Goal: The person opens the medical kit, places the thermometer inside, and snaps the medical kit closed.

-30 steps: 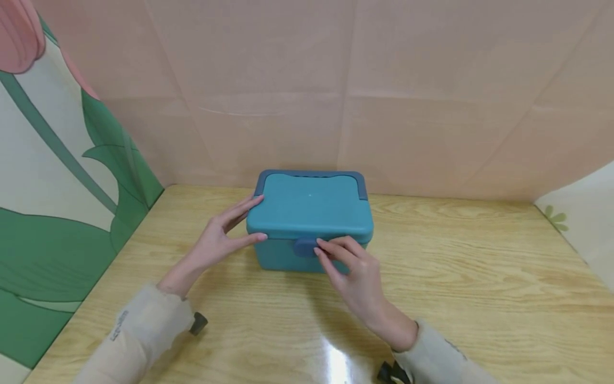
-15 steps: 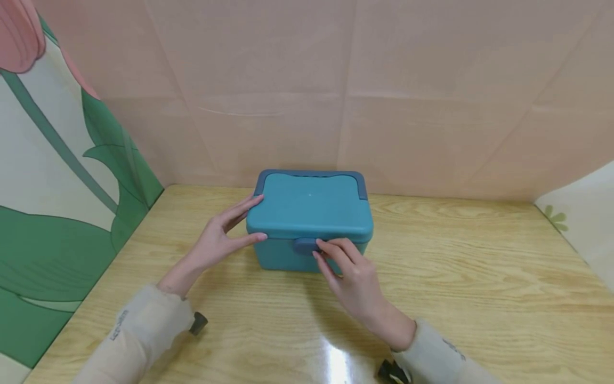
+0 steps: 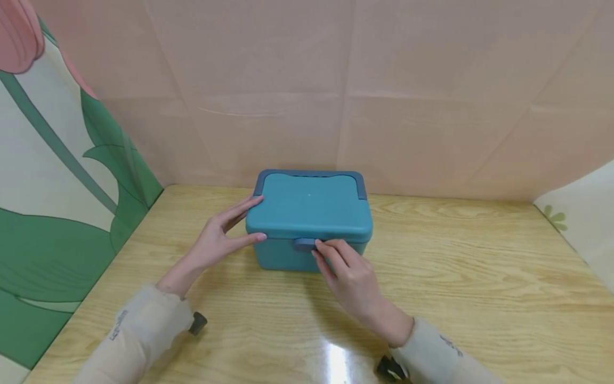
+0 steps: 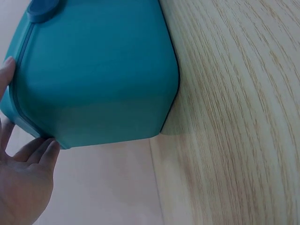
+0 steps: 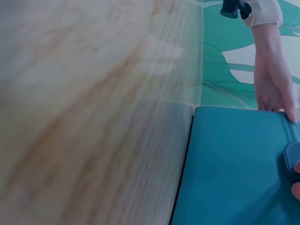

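A teal lidded box (image 3: 309, 208) stands on the table with its lid down. Blue-grey trim borders the back and sides of its top. My left hand (image 3: 216, 241) rests at the box's left front corner, its fingers along the lid's left edge and its thumb on the front. In the left wrist view the fingertips of this hand (image 4: 26, 178) touch the lid's side. At the box's front is an oval blue latch (image 3: 304, 245). My right hand (image 3: 352, 280) pinches this latch's right end between thumb and fingers. Only two fingertips (image 5: 296, 190) show in the right wrist view, beside the latch.
The box stands close to the back edge of the wood-grain table (image 3: 479, 277), near a pinkish cloth backdrop (image 3: 307, 90). A panel with green leaves and pink flowers (image 3: 57, 256) borders the left, and a pale one (image 3: 585, 229) the right.
The latch's lower edge has tipped slightly up and outward under my right hand, so its face looks narrower. My left hand and the box have stayed in place.
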Available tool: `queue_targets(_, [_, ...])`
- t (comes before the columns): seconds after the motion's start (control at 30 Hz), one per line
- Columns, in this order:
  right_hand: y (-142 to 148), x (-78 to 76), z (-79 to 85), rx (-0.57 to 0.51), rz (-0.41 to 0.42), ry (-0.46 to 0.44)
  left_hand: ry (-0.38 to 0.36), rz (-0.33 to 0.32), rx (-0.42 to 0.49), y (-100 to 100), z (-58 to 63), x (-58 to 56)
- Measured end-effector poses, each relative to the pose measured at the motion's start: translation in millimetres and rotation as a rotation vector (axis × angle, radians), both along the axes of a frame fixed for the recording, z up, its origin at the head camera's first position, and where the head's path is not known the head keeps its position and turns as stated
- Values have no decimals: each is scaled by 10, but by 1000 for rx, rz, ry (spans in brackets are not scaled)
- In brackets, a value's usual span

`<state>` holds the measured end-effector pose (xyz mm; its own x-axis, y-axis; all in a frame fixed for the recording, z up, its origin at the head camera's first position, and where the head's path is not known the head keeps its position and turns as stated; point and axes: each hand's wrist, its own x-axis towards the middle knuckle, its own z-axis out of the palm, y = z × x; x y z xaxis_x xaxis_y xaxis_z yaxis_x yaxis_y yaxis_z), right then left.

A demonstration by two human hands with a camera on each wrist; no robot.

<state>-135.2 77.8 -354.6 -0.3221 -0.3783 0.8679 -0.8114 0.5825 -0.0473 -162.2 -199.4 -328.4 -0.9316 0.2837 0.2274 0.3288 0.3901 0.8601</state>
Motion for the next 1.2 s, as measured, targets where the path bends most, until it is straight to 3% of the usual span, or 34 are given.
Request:
queue_targets(0.3, [3,-9,1,-20,14,-44,16,14,-35,-13,4,21])
queue_targets(0.5, [128,-14,56,-64,19,-66,79,65,-190,26,60,45])
queue_targets(0.63, [257,-47,121,-99,52,-16,139,92,-278,53,101,37])
queue_targets(0.9, [561,-197,218,-153,16,106,208,135,-306,95,178,8])
queue_targets(1.2, [884,-372,297,-127,-62,-37,202,157,-485,116,272,3])
